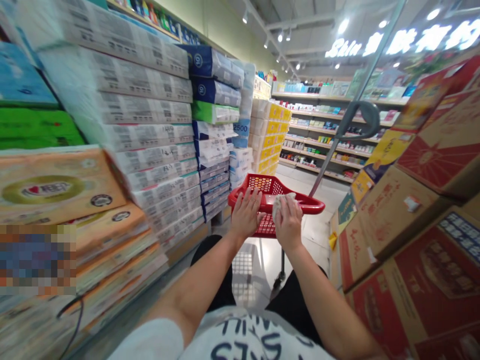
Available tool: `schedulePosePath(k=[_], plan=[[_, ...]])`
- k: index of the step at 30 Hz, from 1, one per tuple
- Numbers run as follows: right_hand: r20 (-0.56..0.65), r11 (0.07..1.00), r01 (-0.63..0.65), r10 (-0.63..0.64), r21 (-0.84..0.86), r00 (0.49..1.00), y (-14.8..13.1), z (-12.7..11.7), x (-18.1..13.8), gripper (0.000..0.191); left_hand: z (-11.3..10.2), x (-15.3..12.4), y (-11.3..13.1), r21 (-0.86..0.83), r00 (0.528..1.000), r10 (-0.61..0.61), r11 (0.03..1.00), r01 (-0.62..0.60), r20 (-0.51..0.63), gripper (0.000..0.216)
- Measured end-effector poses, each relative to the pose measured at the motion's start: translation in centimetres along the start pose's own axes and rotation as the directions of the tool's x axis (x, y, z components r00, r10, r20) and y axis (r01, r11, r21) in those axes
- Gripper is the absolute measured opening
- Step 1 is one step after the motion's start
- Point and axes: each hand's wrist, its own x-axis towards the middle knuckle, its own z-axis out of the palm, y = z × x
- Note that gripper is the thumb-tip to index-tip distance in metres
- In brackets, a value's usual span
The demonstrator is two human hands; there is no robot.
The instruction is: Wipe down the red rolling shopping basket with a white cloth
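Note:
A red plastic shopping basket (265, 184) with perforated walls stands in front of my knees. Its thick red rim bar (314, 205) runs crosswise under both hands. My left hand (245, 212) grips the left part of this bar, fingers laid over it and thumb on the near side. Between my right hand (289, 222) and the bar, right of the middle, is a crumpled pale cloth (278, 204). The fingers press the cloth down, hiding most of it. A caster wheel (279, 278) shows below the basket.
A slanting metal pole (325, 167) with a grey loop handle (360, 120) rises beside the basket's right end. Stacked paper packs (157, 110) line the left, orange packs (60, 185) nearer. Cardboard cartons (393, 210) crowd the right. Stocked shelves (318, 130) stand behind the tiled floor (300, 175).

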Motion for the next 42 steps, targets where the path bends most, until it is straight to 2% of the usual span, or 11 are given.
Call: schedulePosePath(k=[4,10,15,18,21,26,28,32,35,39,42], plan=[[0.133,0.987,0.159,-0.161,0.022,0.978,0.0,0.0,-0.2,0.046,-0.1,0.0,-0.1,0.001,1.000,-0.001,1.000,0.001,-0.011,0.062],[-0.043,0.995,-0.086,0.088,0.050,0.995,1.1,0.2,-0.2,0.047,-0.3,0.0,-0.1,-0.023,1.000,-0.005,1.000,0.005,-0.024,0.060],[0.174,0.987,0.154,-0.161,0.054,0.972,0.6,-0.3,-0.1,0.048,-0.3,-0.1,-0.2,-0.056,0.999,-0.012,0.998,0.010,-0.037,0.054],[0.124,0.995,-0.086,0.079,0.057,0.989,2.4,-0.6,0.8,0.045,-0.4,-0.1,-0.3,-0.074,0.999,-0.008,0.997,0.006,-0.034,0.050],[0.050,0.954,-0.294,0.291,0.064,0.955,3.4,-0.6,1.6,0.044,-0.3,-0.2,-0.3,-0.085,0.998,-0.033,0.996,0.028,-0.049,0.047],[0.129,0.995,-0.024,0.011,0.096,0.992,2.3,-0.6,1.6,0.041,0.0,-0.2,-0.5,-0.093,0.997,-0.028,0.995,0.022,-0.067,0.043],[0.116,0.992,-0.048,0.034,0.117,0.993,2.8,-0.6,1.7,0.039,0.0,-0.3,-1.0,-0.093,0.998,-0.016,0.996,0.011,-0.059,0.043],[0.036,0.968,-0.230,0.227,0.098,0.973,4.2,-0.5,1.9,0.039,0.0,-0.4,-2.4,-0.094,0.998,-0.027,0.995,0.022,-0.053,0.041],[0.080,0.988,-0.146,0.141,0.055,0.987,3.2,-0.5,1.5,0.040,-0.2,-0.4,-3.2,-0.100,0.995,-0.081,0.992,0.074,-0.065,0.038],[0.151,0.998,-0.049,0.041,0.046,0.988,1.0,-0.7,1.4,0.044,-0.9,0.0,-2.6,-0.099,0.955,-0.264,0.963,0.252,-0.136,0.037],[0.184,0.990,-0.075,0.052,0.117,0.981,1.4,-0.6,2.4,0.041,-1.4,0.3,-0.9,-0.112,0.980,-0.181,0.979,0.172,-0.077,0.041]])
